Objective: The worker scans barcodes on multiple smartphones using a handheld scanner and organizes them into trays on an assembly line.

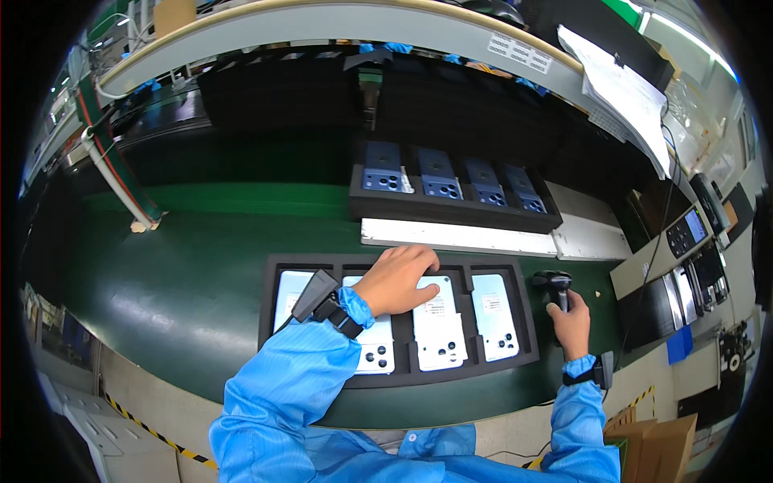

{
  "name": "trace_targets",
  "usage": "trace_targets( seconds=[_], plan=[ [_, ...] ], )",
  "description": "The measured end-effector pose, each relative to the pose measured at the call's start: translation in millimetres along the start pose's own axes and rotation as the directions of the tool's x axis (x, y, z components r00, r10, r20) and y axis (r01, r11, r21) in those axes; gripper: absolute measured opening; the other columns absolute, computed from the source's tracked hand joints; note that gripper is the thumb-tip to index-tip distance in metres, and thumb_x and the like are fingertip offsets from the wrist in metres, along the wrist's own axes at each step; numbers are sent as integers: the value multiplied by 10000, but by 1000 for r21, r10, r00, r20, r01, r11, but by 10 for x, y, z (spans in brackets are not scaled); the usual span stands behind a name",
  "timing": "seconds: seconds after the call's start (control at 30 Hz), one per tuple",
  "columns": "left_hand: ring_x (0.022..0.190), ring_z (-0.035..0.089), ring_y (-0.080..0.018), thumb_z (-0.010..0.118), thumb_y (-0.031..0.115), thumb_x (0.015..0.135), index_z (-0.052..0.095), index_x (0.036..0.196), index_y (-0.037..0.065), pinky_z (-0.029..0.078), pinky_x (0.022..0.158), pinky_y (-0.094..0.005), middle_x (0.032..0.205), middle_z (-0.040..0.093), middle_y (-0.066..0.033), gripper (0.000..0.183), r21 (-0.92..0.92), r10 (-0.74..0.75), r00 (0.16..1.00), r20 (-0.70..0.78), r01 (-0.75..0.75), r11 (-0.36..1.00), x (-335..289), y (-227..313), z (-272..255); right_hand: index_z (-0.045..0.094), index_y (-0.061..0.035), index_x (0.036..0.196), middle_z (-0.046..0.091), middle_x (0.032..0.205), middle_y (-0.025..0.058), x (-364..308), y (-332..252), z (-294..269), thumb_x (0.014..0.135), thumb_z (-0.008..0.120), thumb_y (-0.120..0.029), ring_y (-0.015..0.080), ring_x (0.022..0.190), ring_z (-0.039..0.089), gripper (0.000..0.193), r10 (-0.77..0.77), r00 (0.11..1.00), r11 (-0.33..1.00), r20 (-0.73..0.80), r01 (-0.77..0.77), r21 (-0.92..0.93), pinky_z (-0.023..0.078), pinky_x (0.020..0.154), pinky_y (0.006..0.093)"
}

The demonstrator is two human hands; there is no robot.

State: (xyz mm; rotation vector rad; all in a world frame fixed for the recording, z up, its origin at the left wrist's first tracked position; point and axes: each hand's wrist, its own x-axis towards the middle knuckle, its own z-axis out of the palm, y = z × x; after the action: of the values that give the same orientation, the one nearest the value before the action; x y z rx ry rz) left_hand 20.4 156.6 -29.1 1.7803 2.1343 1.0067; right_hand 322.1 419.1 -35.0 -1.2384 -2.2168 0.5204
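A black foam tray (527, 342) lies on the green bench and holds several pale phones with dark round camera lenses and printed labels. My left hand (396, 282) is over the middle of the tray, at the upper end of a white-labelled phone (439, 326). Its thumb and fingers are apart, and nothing shows between them. Under that wrist another pale phone (376, 354) is partly covered. The rightmost phone (494, 318) sits in its slot in full view. Right of the tray, my right hand (572, 326) grips the handle of a black handheld barcode scanner (552, 280).
Behind a white metal strip (459, 235) stands a second black foam tray (451, 206) with several dark blue phones. A grey box-shaped device with a small screen (676, 241) stands at the right. A shelf (346, 26) with hanging papers (624, 88) crosses above.
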Motion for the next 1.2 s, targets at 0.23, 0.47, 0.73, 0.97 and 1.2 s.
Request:
trace_targets(
  seconds=[0.23,0.47,0.73,0.97,1.2],
  plan=[
    [1081,585,-314,645,319,899,683,957,106,389,1010,-438,1086,657,-95,224,115,-210,978,-2,209,971,-481,-292,-453,503,3,1386,586,777,54,-568,-1179,-127,946,625,-184,155,594,565,493,-50,512,255,858,-824,507,499,543,302],
    [1208,557,-311,610,295,943,767,1032,122,347,1083,-441,1252,656,-119,250,85,-200,975,-96,209,974,-508,-298,-393,550,-38,1192,590,781,80,-1189,-1988,448,944,652,-146,158,599,574,289,-263,169,449,950,-850,275,473,525,296],
    [1191,567,-309,641,304,916,772,1010,121,363,1057,-425,1246,655,-119,244,115,-186,978,-91,196,974,-518,-271,-390,317,19,1430,673,996,193,-1266,-1961,321,949,652,-105,154,649,633,600,-276,200,522,940,-790,321,519,540,261],
    [1150,577,-327,728,392,842,733,1044,92,419,1041,-454,1208,643,-139,361,411,-157,978,-138,201,889,-522,1,-348,491,-2,1262,678,945,127,-834,-1305,-184,919,685,-87,141,658,635,403,-28,660,607,751,-586,537,523,564,274],
    [1122,576,-331,789,475,764,699,1054,34,410,1063,-470,1159,645,-143,536,524,-149,967,-206,238,818,-478,45,-192,588,-31,1014,573,697,10,-262,-266,-227,842,696,-64,101,510,543,205,277,889,833,365,-411,369,449,450,264]
  ],
)
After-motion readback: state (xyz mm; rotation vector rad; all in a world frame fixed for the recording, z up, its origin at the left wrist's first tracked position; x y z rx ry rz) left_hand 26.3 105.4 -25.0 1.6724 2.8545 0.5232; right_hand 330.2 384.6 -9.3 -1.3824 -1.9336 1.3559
